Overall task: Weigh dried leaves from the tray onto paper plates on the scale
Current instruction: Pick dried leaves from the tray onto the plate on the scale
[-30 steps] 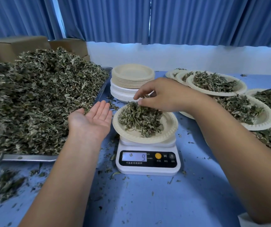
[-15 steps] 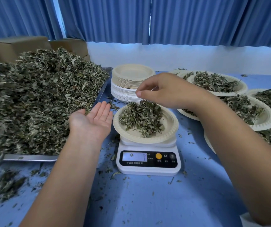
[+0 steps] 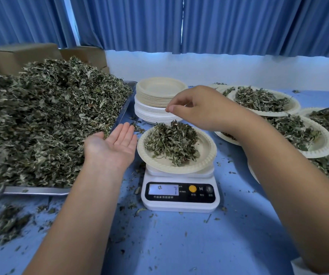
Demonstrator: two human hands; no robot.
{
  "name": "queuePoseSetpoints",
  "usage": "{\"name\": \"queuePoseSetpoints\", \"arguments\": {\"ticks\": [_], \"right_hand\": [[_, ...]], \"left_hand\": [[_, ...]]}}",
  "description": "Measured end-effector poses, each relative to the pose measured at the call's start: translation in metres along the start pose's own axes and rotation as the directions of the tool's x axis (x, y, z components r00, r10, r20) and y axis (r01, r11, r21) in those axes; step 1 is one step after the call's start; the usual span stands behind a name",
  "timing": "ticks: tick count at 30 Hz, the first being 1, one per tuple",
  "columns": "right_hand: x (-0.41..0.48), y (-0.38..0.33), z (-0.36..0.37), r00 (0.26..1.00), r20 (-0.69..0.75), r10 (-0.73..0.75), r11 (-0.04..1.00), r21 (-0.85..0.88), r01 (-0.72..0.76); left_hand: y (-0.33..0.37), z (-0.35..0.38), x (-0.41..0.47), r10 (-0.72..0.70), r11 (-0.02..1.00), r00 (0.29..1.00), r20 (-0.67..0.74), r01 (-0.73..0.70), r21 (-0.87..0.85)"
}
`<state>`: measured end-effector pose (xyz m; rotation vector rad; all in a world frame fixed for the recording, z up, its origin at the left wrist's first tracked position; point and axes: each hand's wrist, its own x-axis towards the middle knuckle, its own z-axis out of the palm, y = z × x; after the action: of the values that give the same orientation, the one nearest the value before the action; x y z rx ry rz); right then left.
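One broad metal tray [image 3: 30, 190] takes up the left of the blue surface [image 3: 179, 245], heaped high with dried leaves [image 3: 40, 126]. It sits close to the weighing spot, likely so each handful travels only a short way.

Just right of the heap, the person's left grip [image 3: 112, 145] is released: palm up, fingers straight and together, nothing in it. It hovers between tray and scale, fingertips near the plate's rim. That pose looks like a ready catcher, a place to take surplus bound for the tray.

Behind it stands a stack of empty plates [image 3: 159, 90], near at hand for the next round.

At centre, the paper plate [image 3: 207, 153] rests on the white scale [image 3: 179, 203] and carries a loose portion [image 3: 171, 143] piled toward its far left side. The display faces the person, though its digits are too faint to read surely.

Above the plate's far edge hangs the right grip [image 3: 201, 110], fingers curled and thumb pressed to forefinger in a fine pinch. No leaf shows between them, and a hidden crumb cannot be ruled out. Such a pinch suits adjusting the weight by small bits.

Farther right, filled plates [image 3: 274, 114] overlap one another. They are seemingly finished portions, parked away from the scale.
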<state>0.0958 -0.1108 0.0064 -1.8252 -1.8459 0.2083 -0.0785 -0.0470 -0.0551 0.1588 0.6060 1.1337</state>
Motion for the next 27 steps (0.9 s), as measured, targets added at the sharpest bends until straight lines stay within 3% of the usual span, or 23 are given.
{"name": "queuePoseSetpoints", "arguments": {"ticks": [3,9,13,15,18,21,27], "right_hand": [[0.0,0.001,-0.001,1.0,0.0,0.027,1.0,-0.007,-0.027],[0.0,0.011,-0.006,0.99,-0.059,0.132,0.979,-0.147,-0.139],[0.0,0.013,-0.008,0.984,-0.082,0.16,0.966,-0.194,-0.173],[0.0,0.016,-0.01,0.976,-0.109,0.186,0.957,-0.206,-0.205],[0.0,0.022,-0.011,0.956,0.024,0.291,0.903,-0.337,-0.267],[-0.004,0.023,-0.009,0.872,0.222,0.436,0.839,-0.452,-0.304],[-0.005,0.022,-0.002,0.849,0.262,0.458,0.829,-0.469,-0.303]], "left_hand": [[0.001,-0.001,0.001,0.006,0.999,1.0,-0.005,-0.006,0.039],[-0.003,0.003,0.004,0.151,0.92,0.988,-0.024,-0.131,0.37],[-0.007,0.006,0.002,0.243,0.781,0.97,0.0,-0.196,0.593],[-0.006,0.005,0.002,0.304,0.63,0.952,0.023,-0.219,0.745],[-0.002,0.002,0.005,0.317,0.397,0.944,0.087,-0.215,0.892],[-0.003,0.0,0.004,0.255,0.285,0.958,0.132,-0.205,0.936],[-0.008,0.003,0.003,0.218,0.262,0.97,0.104,-0.161,0.952]]}}
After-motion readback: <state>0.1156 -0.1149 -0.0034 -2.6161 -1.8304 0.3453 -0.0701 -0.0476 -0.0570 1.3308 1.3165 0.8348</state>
